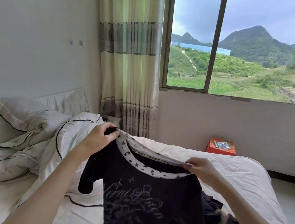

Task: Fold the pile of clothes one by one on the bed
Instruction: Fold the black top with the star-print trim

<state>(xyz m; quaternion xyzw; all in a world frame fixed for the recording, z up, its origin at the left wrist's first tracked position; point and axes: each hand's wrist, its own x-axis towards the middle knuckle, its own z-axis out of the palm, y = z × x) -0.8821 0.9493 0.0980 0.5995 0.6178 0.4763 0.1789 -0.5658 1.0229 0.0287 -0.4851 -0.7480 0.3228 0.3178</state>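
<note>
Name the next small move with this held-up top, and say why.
Probably lower the dark top flat onto the bed. The left hand and right hand each pinch its star-print neckline, and it hangs unfolded above the remaining dark clothes.

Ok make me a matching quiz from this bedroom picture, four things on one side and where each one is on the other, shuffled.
Things:
1. dark top
2. orange stool
3. curtain
4. crumpled duvet

Places:
A. hanging just left of the window
B. on the floor under the window, beyond the bed
C. heaped on the left part of the bed
D. held up over the bed by the neckline, left hand and right hand gripping it

Pairs: 1-D, 2-B, 3-A, 4-C
</note>
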